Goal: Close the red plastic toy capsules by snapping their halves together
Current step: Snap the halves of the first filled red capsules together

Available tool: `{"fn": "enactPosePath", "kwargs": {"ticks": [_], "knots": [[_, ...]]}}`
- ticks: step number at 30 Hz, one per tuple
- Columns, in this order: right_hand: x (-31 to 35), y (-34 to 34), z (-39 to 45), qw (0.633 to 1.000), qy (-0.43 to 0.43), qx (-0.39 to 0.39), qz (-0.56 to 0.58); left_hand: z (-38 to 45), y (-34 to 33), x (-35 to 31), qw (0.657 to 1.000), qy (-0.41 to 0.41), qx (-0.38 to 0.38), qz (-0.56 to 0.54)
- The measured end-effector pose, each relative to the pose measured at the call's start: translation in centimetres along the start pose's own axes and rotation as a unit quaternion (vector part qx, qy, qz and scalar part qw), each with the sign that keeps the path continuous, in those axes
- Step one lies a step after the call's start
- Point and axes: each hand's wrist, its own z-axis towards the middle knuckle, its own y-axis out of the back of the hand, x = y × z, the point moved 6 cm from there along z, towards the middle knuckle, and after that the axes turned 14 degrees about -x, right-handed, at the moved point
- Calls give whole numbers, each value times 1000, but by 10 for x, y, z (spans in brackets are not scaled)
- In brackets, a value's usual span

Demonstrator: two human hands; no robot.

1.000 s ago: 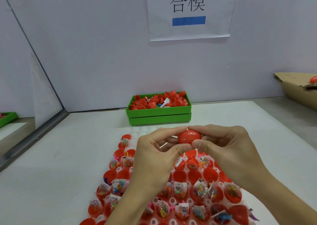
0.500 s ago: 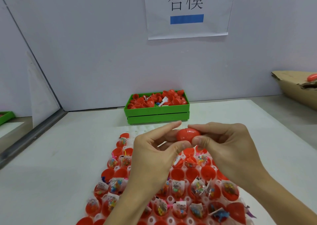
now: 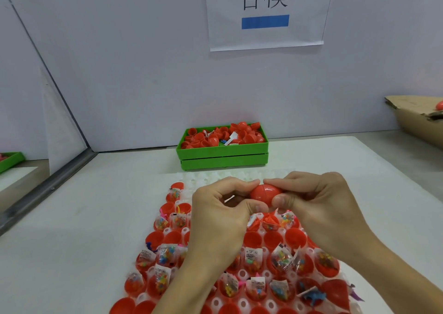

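Head view: a white tabletop (image 3: pixel 84 229) is seen bounded at its far edge by a pale wall and at its left edge by a slanted partition with a grey metal strip. Bare surface is left open along the left side and to the right of the hands. A green rectangular plastic crate (image 3: pixel 223 154) heaped with loose red capsule halves is set at the far edge, near its middle. A white perforated plastic tray (image 3: pixel 243 274) is laid from the near edge toward the crate, and its sockets are filled with open red halves (image 3: pixel 273 238), many holding small bagged toys. A brown cardboard box (image 3: pixel 417 124) is placed by the far right corner.

A red egg-shaped plastic capsule (image 3: pixel 265 192) is held above the far end of the tray, clear of it. Its long axis is laid roughly level, running left to right, with a seam visible around its middle. The left end is pinched by the thumb and forefinger of the left hand (image 3: pixel 220 214); the right end is clamped between the thumb and forefinger of the right hand (image 3: pixel 321 205). The remaining fingers are curled behind the capsule.
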Motion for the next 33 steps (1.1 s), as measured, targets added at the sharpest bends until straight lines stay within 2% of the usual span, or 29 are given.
{"fn": "enactPosePath", "kwargs": {"ticks": [5,10,14,18,20,23,26,29,31,33], "knots": [[-2,-2,-3,1000,7,-2,-27,-3,-3,3,1000,-2,5,17],[0,-2,-4,999,11,-7,-43,-2,-3,-1,999,-36,9,36],[-3,-5,-5,999,-35,13,-36,-5,-5,-6,990,-115,-8,80],[-8,-11,-10,997,-71,27,0,-11,-10,-14,960,-238,-13,149],[-15,-13,-11,995,-96,21,15,-12,-12,-15,952,-255,-5,167],[-21,-11,-8,992,-115,8,55,-8,-13,-12,973,-185,50,128],[-23,-6,-4,982,-131,3,132,-2,-10,0,996,-29,64,54],[-17,-14,-6,974,-119,52,185,-7,-19,16,980,132,123,-89],[-14,-18,-9,978,-94,74,171,-11,-25,16,965,155,144,-156],[-14,-19,-10,984,-78,66,144,-12,-25,15,964,151,128,-178]]}}
